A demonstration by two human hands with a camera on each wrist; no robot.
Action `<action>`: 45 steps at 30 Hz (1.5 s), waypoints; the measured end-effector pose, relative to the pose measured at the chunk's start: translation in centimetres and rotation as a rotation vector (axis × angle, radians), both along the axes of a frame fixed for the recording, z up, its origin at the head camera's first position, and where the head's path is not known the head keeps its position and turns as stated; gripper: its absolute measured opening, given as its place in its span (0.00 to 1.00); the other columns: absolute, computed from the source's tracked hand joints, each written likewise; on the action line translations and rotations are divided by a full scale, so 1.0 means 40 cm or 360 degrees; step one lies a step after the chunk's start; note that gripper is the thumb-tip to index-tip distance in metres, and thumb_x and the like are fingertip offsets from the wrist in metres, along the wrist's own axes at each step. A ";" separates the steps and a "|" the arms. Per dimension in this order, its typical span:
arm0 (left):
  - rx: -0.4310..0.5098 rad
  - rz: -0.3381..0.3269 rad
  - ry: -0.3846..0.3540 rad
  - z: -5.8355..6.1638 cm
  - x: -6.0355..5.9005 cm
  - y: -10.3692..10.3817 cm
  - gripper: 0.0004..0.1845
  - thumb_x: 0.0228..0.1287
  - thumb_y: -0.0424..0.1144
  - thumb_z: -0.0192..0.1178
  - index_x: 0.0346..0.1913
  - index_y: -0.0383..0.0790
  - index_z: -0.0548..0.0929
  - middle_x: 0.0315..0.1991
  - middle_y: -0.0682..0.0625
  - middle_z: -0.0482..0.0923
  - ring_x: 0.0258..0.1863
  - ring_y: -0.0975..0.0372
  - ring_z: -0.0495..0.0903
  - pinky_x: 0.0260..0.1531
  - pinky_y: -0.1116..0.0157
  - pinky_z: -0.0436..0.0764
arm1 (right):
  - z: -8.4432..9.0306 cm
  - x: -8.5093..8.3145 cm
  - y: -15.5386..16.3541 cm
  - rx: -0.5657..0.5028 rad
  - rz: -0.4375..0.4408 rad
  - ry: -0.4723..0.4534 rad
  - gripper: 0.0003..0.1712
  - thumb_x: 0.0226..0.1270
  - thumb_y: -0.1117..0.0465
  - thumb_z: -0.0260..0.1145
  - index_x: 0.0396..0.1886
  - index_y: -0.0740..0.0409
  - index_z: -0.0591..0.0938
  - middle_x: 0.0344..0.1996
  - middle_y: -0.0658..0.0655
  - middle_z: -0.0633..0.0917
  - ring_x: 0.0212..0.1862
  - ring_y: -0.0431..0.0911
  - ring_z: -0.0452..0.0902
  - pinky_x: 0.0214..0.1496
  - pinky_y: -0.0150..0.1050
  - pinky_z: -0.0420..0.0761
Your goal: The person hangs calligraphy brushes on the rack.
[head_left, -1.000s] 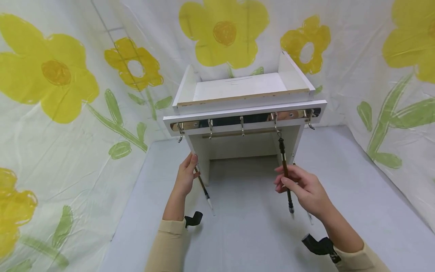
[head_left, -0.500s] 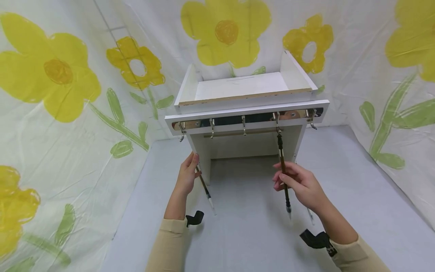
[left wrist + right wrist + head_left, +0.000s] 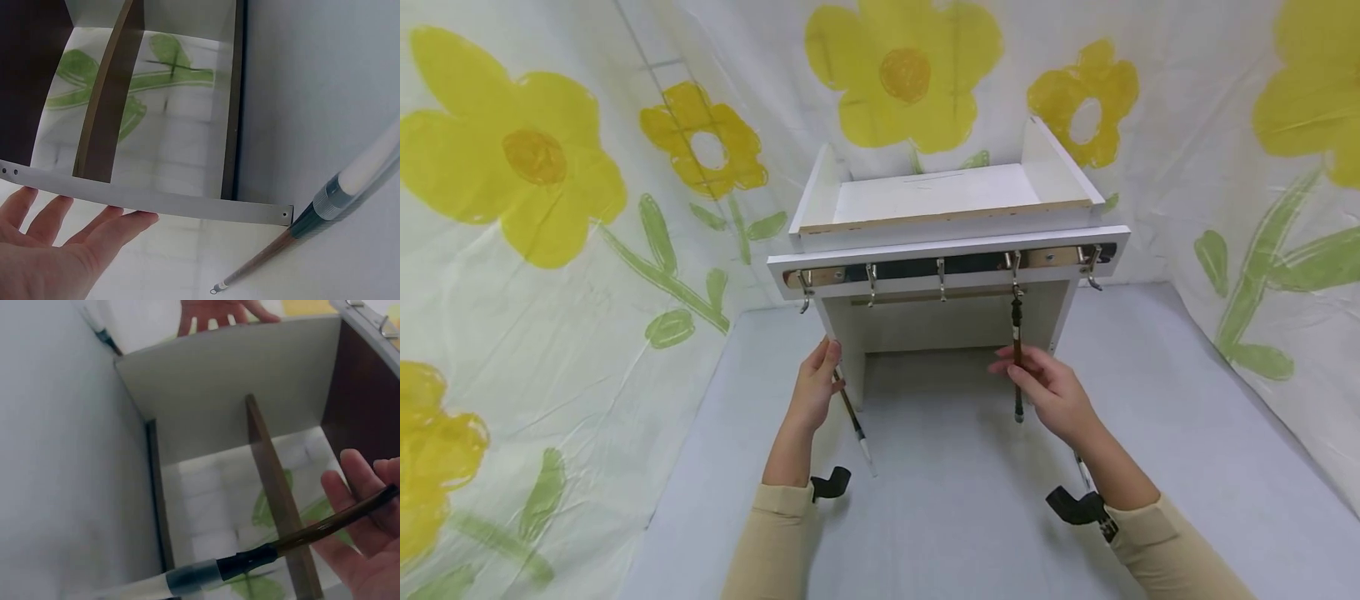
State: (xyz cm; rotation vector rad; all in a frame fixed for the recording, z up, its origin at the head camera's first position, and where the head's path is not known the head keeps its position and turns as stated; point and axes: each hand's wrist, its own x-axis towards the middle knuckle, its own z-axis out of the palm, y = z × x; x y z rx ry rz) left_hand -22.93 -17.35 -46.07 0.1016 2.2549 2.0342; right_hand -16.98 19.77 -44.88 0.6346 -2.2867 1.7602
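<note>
A small white shelf unit [image 3: 917,221] stands ahead, with a metal strip of hooks along its front. My left hand [image 3: 815,385] rests against the shelf's left side panel, its fingers stretched along the panel edge in the left wrist view. Beside this hand a writing brush [image 3: 850,404] with a pale tip slants downward. My right hand [image 3: 1060,392] holds a second writing brush [image 3: 1017,342] at mid-handle between thumb and fingers. This brush hangs nearly vertical, its top loop at a hook [image 3: 1017,271] right of centre. The other fingers lie loosely straight behind it in the right wrist view.
More hooks [image 3: 872,283] line the strip, with a gap under the shelf. Another brush [image 3: 1082,471] shows partly behind my right wrist. A grey-white table [image 3: 940,500] lies below, and a cloth with yellow flowers [image 3: 700,150] hangs around it.
The right hand has moved up and slightly left. Its brush has swung from a slant to nearly vertical, with its top now at the hook. The left hand has stayed on the panel.
</note>
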 end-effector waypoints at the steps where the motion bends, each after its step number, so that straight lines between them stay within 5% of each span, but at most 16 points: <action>1: 0.0006 -0.0006 -0.0006 0.003 0.001 0.002 0.33 0.82 0.53 0.41 0.81 0.43 0.51 0.82 0.45 0.48 0.79 0.48 0.51 0.69 0.42 0.69 | -0.003 -0.002 -0.001 0.0004 -0.0003 0.0009 0.14 0.80 0.68 0.53 0.59 0.67 0.77 0.49 0.65 0.87 0.54 0.32 0.81 0.57 0.21 0.77; 8: 0.0020 -0.0032 -0.0004 0.056 0.029 0.018 0.34 0.82 0.52 0.42 0.81 0.39 0.52 0.82 0.43 0.47 0.79 0.46 0.52 0.68 0.41 0.69 | -0.010 -0.007 -0.005 0.0008 -0.0014 0.0050 0.17 0.78 0.71 0.54 0.62 0.71 0.75 0.53 0.68 0.85 0.58 0.30 0.78 0.59 0.20 0.75; 13: 0.0020 -0.0017 0.0010 0.067 0.036 0.018 0.34 0.81 0.52 0.44 0.80 0.39 0.53 0.81 0.42 0.49 0.78 0.45 0.54 0.68 0.41 0.69 | 0.001 0.007 0.008 0.0125 -0.0126 0.0022 0.19 0.80 0.67 0.54 0.66 0.64 0.74 0.59 0.65 0.83 0.58 0.24 0.74 0.57 0.17 0.74; 20: -0.0014 0.0001 0.0095 -0.005 0.001 0.012 0.38 0.77 0.62 0.45 0.81 0.46 0.55 0.81 0.47 0.52 0.78 0.48 0.56 0.66 0.41 0.71 | 0.012 0.025 0.073 0.0050 -0.0133 0.0075 0.17 0.79 0.70 0.53 0.64 0.67 0.75 0.50 0.66 0.86 0.51 0.35 0.84 0.51 0.25 0.83; 27: -0.0025 0.0015 0.0104 -0.011 -0.008 0.009 0.39 0.76 0.63 0.46 0.81 0.47 0.56 0.81 0.47 0.53 0.77 0.47 0.57 0.66 0.41 0.72 | 0.014 0.045 0.130 0.0016 -0.0238 0.0085 0.18 0.79 0.70 0.54 0.64 0.69 0.74 0.44 0.53 0.88 0.43 0.38 0.87 0.42 0.29 0.87; 38: -0.0011 0.0012 0.0101 -0.011 -0.003 0.006 0.37 0.77 0.61 0.46 0.80 0.48 0.56 0.81 0.47 0.53 0.78 0.47 0.57 0.66 0.40 0.71 | -0.014 0.034 0.178 0.0208 -0.0551 -0.0055 0.23 0.75 0.62 0.64 0.66 0.61 0.75 0.45 0.42 0.86 0.41 0.28 0.83 0.43 0.20 0.82; 45: -0.0008 0.0026 0.0105 -0.012 -0.002 0.002 0.36 0.76 0.63 0.47 0.80 0.53 0.58 0.80 0.50 0.55 0.77 0.48 0.59 0.66 0.40 0.71 | -0.045 0.019 0.195 0.0270 -0.0620 -0.0123 0.24 0.73 0.59 0.66 0.65 0.62 0.75 0.46 0.59 0.87 0.38 0.26 0.82 0.40 0.20 0.82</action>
